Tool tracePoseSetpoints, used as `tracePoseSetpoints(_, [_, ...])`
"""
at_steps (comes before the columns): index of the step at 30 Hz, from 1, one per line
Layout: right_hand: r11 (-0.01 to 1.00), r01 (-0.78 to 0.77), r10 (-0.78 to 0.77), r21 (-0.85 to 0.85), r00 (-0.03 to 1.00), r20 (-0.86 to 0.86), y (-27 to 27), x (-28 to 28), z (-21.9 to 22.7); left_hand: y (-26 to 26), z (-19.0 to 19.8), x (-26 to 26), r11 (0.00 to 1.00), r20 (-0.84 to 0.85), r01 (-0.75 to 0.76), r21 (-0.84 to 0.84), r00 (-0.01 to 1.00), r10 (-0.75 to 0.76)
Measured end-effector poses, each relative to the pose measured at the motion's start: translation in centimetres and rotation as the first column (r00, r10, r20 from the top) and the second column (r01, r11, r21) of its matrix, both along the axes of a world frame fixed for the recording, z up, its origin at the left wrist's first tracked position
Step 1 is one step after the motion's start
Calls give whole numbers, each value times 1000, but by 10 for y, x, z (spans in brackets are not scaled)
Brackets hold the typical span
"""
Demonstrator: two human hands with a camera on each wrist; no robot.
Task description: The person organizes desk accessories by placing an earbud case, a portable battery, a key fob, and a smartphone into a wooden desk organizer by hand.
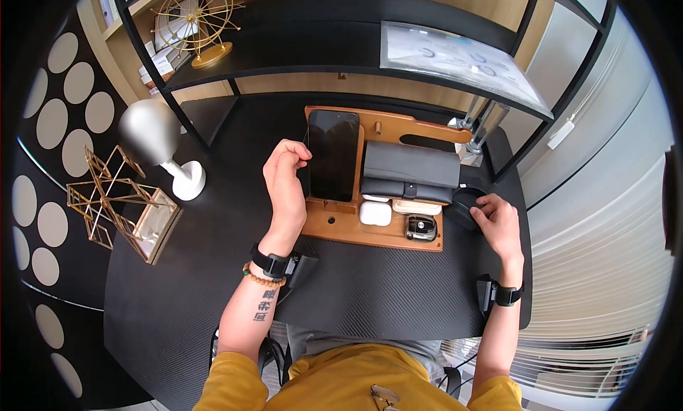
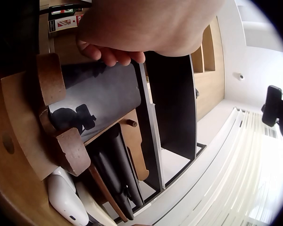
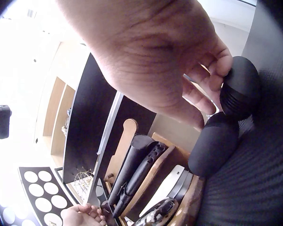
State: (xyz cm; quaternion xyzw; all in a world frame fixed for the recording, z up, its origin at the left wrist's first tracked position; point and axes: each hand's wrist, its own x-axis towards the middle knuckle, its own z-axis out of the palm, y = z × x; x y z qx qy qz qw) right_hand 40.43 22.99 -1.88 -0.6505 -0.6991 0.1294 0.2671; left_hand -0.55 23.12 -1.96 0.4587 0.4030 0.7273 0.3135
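Note:
A black phone (image 1: 334, 155) stands in the slot of a wooden desk organizer (image 1: 334, 226). My left hand (image 1: 286, 176) is at the phone's left edge, its bent fingertips against that side; the thumb is hidden. On the desk right of the organizer lies a black rounded item (image 1: 466, 206), which shows as two padded, partly ribbed lobes in the right wrist view, like headphone ear cups. My right hand (image 1: 496, 222) grips it between thumb and fingers. Between the hands, the organizer bears a dark folded case (image 1: 411, 166), a white earbud case (image 1: 375, 213) and a glossy black car key (image 1: 421, 227).
A black shelf (image 1: 306, 52) spans the back of the desk, with a gold Ferris wheel model (image 1: 196, 16) and a clear flat packet (image 1: 462, 55) on it. To the left stand a white lamp (image 1: 188, 180) and a gold-framed ornament (image 1: 121, 205). Clear blocks (image 1: 469, 151) sit behind the organizer.

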Motion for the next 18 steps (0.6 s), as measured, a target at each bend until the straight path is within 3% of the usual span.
tracePoseSetpoints(18, [1000,-9,9,3,1000,5,0,1,-2,0,-4,-4,1000,-12,2,2,1000,-1])
